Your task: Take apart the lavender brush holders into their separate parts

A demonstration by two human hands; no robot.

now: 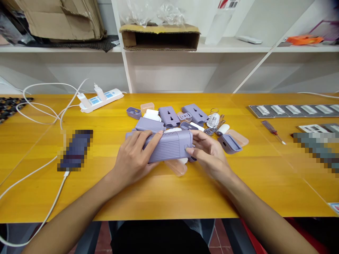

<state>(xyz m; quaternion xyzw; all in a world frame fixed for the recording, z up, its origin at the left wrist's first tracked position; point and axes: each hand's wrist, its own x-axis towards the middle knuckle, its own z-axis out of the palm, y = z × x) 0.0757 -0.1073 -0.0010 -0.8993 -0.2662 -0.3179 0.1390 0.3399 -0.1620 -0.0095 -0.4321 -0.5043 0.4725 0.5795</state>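
Observation:
A purple ribbed plastic housing (169, 146) is held level above the table between both hands. My left hand (136, 150) wraps around its left part, fingers over the top. At the right end, my right hand (208, 151) grips it, with the thumb on the end section near a small round button-like shape. Behind and beneath it lie loose parts: purple covers with keyhole slots (169, 116), a purple end cap (230, 144), a translucent peach cover (177, 167), white pieces (152, 114) and coiled wires (211, 131). Some parts are hidden behind the housing.
To the left are a white power strip (102, 100) with plugs and looping white cables, and a blurred-out phone (76, 150). On the right lie a screwdriver (274, 132) and a long grey strip (293, 110). A shelf holding a cardboard box (160, 28) stands behind.

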